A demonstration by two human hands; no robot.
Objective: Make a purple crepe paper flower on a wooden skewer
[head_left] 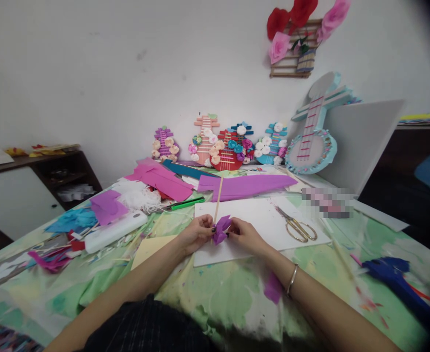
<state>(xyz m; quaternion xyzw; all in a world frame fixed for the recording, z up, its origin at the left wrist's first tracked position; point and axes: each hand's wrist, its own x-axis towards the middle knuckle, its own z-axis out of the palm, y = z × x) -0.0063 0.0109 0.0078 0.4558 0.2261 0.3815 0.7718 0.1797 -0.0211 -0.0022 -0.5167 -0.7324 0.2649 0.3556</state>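
Note:
A purple crepe paper flower [221, 231] is held between my two hands above a white board [253, 215]. My left hand [197, 232] pinches the flower's left side together with a thin wooden stick [219, 195], whose upper end points away from me. My right hand [245, 236] has its fingertips closed on the flower's right edge. Gold-handled scissors [295, 227] lie on the board to the right of my hands. A small purple paper piece [272, 288] lies under my right forearm.
Purple [251, 187] and pink crepe sheets [160, 180] lie behind the board. A white power strip [116, 231] and white yarn [138, 195] are on the left, a blue glue gun [391, 276] on the right. Flower-decorated instrument models [226, 151] line the wall.

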